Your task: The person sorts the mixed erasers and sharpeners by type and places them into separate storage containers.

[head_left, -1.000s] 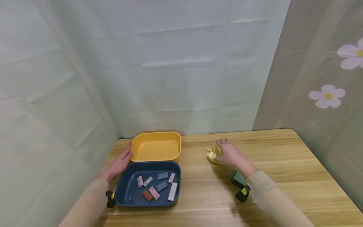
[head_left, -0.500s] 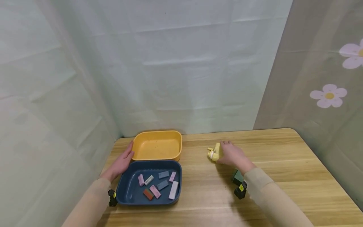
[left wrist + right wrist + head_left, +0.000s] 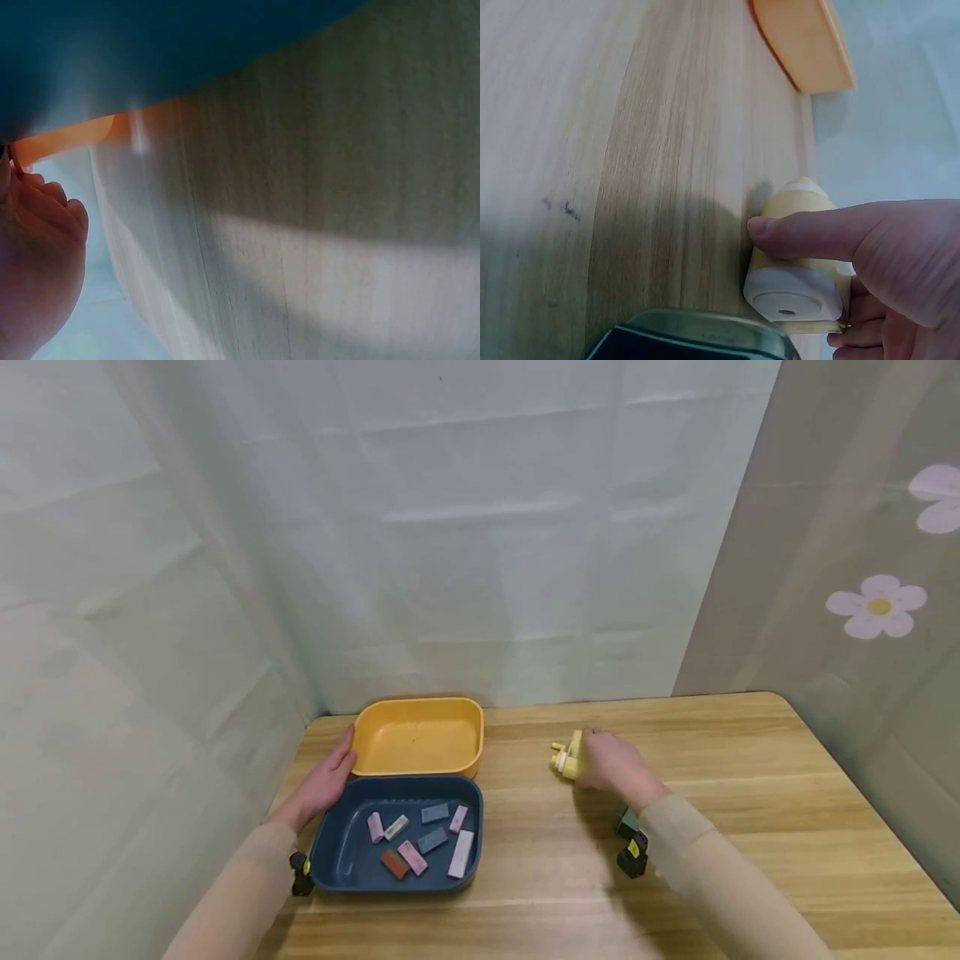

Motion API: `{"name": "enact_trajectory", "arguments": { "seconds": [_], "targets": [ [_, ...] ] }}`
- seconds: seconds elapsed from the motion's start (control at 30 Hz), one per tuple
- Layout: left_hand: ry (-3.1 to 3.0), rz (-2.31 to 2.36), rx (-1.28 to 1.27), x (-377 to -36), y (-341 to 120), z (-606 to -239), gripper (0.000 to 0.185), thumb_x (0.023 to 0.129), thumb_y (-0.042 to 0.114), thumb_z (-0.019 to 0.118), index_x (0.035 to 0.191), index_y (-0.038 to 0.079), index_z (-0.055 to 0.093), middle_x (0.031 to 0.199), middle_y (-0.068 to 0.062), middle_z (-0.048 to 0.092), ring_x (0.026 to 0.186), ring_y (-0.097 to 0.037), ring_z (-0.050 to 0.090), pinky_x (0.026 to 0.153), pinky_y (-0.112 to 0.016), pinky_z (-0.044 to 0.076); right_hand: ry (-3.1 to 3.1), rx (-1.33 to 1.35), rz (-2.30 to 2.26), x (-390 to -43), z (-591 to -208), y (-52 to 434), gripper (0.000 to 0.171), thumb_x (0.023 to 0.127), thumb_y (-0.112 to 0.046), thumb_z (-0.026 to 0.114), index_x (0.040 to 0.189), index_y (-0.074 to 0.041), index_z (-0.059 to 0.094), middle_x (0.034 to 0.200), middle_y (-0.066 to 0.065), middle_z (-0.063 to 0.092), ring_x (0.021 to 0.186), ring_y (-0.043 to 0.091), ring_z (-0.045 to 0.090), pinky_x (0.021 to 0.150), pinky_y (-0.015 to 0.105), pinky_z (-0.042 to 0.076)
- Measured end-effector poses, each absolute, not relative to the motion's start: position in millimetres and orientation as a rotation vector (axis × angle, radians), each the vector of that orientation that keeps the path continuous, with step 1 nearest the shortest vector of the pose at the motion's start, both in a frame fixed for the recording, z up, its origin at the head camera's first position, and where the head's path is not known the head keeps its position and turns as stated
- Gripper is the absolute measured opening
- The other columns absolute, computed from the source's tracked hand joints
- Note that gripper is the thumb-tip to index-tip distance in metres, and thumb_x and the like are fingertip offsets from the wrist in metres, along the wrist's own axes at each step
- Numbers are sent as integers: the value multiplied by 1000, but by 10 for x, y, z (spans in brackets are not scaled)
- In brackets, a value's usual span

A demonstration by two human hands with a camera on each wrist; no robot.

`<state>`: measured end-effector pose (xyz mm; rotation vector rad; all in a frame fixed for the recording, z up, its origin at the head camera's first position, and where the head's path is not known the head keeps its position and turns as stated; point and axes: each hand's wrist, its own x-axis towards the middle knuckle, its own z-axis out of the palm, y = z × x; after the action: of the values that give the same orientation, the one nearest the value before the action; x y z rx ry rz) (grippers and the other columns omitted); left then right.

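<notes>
Head view shows the small yellow toy point(image 3: 567, 757) on the tabletop point(image 3: 712, 793) at two o'clock from the trays, its long axis pointing left, my right hand point(image 3: 611, 766) gripping it, my left hand point(image 3: 321, 785) resting spread against the orange tray point(image 3: 417, 735).

On the tabletop point(image 3: 712, 760), the empty tray point(image 3: 417, 737) sits far-left, the blocks tray point(image 3: 333, 852) just nearer, the toy point(image 3: 568, 757) right.

Right hand on a small yellow toy

The right hand point(image 3: 900, 262) grips the yellow toy point(image 3: 799, 262), thumb lying across it, on the wooden table point(image 3: 630, 150); an orange tray point(image 3: 806, 41) sits well beyond the toy.
</notes>
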<state>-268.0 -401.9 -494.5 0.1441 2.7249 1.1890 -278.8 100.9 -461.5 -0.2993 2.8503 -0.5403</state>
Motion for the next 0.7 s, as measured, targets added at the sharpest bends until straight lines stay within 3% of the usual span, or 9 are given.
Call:
{"name": "enact_trajectory", "arguments": {
  "seconds": [0.23, 0.7],
  "targets": [
    [2728, 1187, 140, -2654, -4044, -4930, 67, 119, 29, 31, 171, 5, -4, 178, -21, -4, 162, -48, 1, 128, -69, 5, 2859, -304, -536, -2858, -4650, 1019, 90, 70, -22, 100, 142, 9, 55, 110, 15, 67, 85, 27, 63, 80, 49, 63],
    [2746, 1144, 146, -2670, -4006, -4926, 66, 119, 29, 32, 170, 3, -2, 178, -21, -2, 162, -48, 2, 128, -68, 5, 2836, -267, -570, -2851, -4684, 1041, 87, 68, -22, 99, 138, 8, 56, 99, 11, 64, 79, 26, 61, 73, 43, 62]
  ]
}}
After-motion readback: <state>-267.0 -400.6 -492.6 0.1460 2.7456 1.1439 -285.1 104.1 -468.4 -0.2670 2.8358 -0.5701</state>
